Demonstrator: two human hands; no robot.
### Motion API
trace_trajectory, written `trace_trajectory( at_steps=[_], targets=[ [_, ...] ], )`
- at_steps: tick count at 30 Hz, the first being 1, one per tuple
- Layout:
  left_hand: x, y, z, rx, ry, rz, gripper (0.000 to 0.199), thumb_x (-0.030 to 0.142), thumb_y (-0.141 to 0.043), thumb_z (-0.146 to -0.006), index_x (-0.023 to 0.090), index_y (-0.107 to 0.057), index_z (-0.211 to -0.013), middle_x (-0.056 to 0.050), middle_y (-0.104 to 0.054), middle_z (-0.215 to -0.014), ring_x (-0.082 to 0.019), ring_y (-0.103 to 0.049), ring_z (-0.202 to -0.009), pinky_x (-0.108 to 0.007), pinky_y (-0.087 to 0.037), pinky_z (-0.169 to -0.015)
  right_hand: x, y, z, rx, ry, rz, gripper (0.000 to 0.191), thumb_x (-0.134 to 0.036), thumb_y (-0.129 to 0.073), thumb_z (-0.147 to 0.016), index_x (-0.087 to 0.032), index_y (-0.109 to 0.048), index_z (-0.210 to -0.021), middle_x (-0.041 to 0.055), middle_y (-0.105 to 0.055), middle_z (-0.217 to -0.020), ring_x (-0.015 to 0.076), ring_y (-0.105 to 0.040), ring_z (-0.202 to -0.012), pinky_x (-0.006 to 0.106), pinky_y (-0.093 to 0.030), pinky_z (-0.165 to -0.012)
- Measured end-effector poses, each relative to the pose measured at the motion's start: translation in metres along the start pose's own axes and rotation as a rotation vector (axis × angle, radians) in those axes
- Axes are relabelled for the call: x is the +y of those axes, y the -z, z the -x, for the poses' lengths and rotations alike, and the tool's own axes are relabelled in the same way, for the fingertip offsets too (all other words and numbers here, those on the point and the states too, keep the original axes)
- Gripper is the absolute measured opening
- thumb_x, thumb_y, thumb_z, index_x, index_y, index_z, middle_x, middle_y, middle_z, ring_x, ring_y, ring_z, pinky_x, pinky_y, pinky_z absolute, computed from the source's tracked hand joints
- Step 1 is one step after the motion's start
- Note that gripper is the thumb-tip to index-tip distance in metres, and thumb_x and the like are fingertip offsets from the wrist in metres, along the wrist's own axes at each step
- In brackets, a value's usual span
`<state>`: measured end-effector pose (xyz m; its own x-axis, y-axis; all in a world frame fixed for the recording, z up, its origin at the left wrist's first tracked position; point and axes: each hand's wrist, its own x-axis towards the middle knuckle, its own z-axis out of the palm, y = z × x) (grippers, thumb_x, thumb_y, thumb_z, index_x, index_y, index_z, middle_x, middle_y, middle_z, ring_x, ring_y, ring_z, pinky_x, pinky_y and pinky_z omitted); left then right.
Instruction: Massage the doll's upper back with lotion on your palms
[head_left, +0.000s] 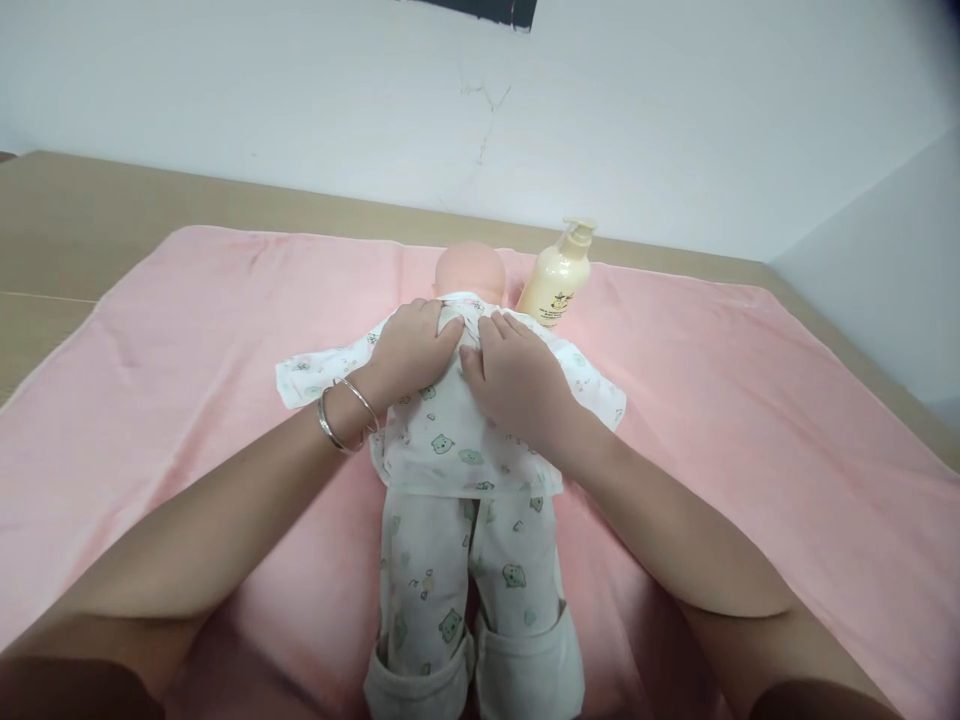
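Observation:
A baby doll (471,430) lies stretched out, its smooth bald head (470,270) pointing away from me and its face out of sight. It wears a white shirt and trousers printed with green animals, the trouser cuffs rolled up. My left hand (416,345) rests flat on the upper left of the shirt, with two silver bangles around the wrist. On the upper right of the shirt lies my right hand (517,370), also flat. Both thumbs point inward near the collar, and neither hand grips anything. The doll's hands are hidden in the long sleeves.
A pale yellow pump bottle (559,275) stands just right of the doll's head. Under everything spreads a pink blanket (225,330) over a wooden tabletop (67,220). Behind the table rises a white wall (300,100) with a dark patch at the top.

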<state>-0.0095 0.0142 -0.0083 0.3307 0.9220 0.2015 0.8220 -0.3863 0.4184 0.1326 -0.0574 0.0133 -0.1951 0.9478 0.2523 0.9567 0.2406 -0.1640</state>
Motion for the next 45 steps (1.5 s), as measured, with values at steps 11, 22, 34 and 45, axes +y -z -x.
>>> trace_trajectory(
  at_steps=[11,22,34,45],
  targets=[
    [0.004,-0.004,0.006,0.054,-0.005,0.012,0.042,0.039,-0.034,-0.098,0.013,-0.065,-0.111,-0.016,-0.07,-0.11,-0.029,-0.062,-0.106,-0.048,-0.051,-0.098,0.023,-0.009,-0.025,-0.02,-0.084,-0.165,0.047,-0.036,-0.034,-0.103,-0.01,-0.06,-0.132,0.0193,-0.058,-0.147,0.0345,-0.046,-0.145,0.055,-0.037,-0.122],
    [0.006,-0.002,0.006,0.032,0.02,0.007,0.043,0.038,-0.033,-0.098,0.012,-0.065,-0.112,-0.017,-0.069,-0.113,-0.03,-0.062,-0.107,-0.049,-0.05,-0.1,0.023,-0.012,-0.023,-0.012,-0.077,-0.17,0.053,-0.036,-0.033,-0.103,-0.007,-0.057,-0.14,0.0186,-0.056,-0.151,0.0334,-0.045,-0.147,0.053,-0.035,-0.124],
    [0.01,0.0,0.006,0.013,0.031,-0.002,0.042,0.039,-0.033,-0.098,0.012,-0.064,-0.11,-0.017,-0.069,-0.113,-0.03,-0.061,-0.108,-0.048,-0.049,-0.101,0.024,-0.01,-0.021,0.0,-0.04,-0.154,0.043,-0.035,-0.031,-0.103,-0.011,-0.062,-0.121,0.0201,-0.069,-0.128,0.0348,-0.06,-0.126,0.052,-0.046,-0.109],
    [0.023,0.005,0.025,0.031,-0.264,-0.239,0.043,0.022,-0.024,-0.1,0.005,-0.061,-0.113,-0.023,-0.065,-0.115,-0.033,-0.06,-0.111,-0.05,-0.049,-0.101,0.033,-0.014,-0.026,-0.064,-0.053,-0.19,0.058,-0.037,-0.035,-0.102,-0.003,-0.048,-0.147,0.0216,-0.046,-0.159,0.0341,-0.039,-0.151,0.05,-0.032,-0.126]
  ],
)
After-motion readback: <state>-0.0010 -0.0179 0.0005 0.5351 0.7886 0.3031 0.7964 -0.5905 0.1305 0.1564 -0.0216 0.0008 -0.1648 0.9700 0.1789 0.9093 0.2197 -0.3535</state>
